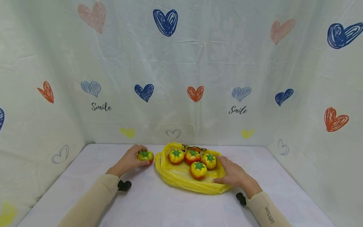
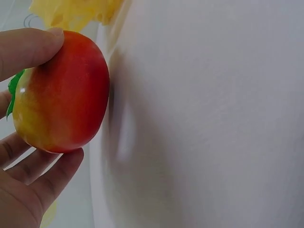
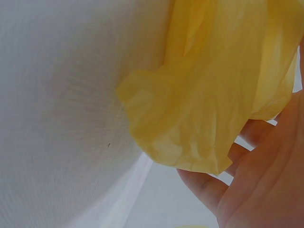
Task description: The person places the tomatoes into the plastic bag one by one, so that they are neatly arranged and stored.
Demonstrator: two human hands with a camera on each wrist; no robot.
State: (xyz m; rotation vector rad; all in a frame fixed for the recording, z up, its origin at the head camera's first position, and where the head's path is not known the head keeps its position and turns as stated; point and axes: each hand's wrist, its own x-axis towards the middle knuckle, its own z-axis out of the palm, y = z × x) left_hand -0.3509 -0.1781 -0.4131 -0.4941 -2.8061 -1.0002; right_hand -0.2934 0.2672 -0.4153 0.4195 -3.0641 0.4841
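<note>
My left hand (image 1: 131,160) grips a red-and-yellow tomato (image 1: 145,156) with a green leafy top, left of the yellow plastic bag (image 1: 175,178). In the left wrist view, the thumb lies on one side of this tomato (image 2: 71,95) and the fingers on the other, close to the tabletop. Several similar tomatoes (image 1: 198,170) sit together in the opened bag, green tops up. Against the bag's right edge rests my right hand (image 1: 233,172), its fingers spread. The right wrist view has the crumpled bag (image 3: 199,104) covering parts of those fingers (image 3: 204,187).
A whitish table (image 1: 158,208) lies under everything. Behind it and along both sides hangs a pale curtain (image 1: 170,63) printed with hearts and "Smile". Each wrist carries a small dark device (image 1: 124,185).
</note>
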